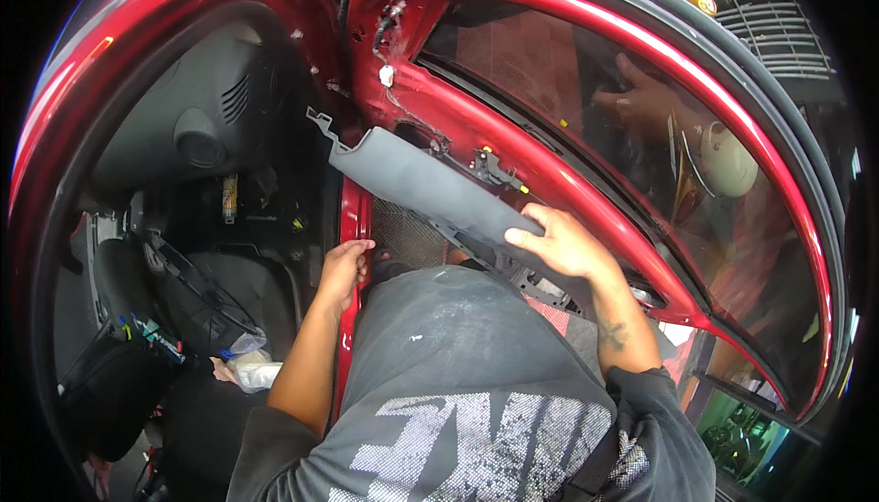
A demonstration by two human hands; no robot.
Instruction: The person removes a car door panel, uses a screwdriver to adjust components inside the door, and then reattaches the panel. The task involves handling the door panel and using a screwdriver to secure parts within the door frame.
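So there's one grey trim panel (412, 172) here, pinched in the right hand (560, 244) and stretching out ahead of both hands, while the left hand (346, 268) is curled beside one red sill (351, 218), can't tell if it's gripping anything. One red door (458, 104) is just past the right hand, with one white connector (386, 75) beyond the panel's far end, plus one plastic bag (256, 372) left of the left hand.

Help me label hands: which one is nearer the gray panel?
Right. The right hand holds the gray panel near its lower end; the left hand is apart, beside red bodywork.
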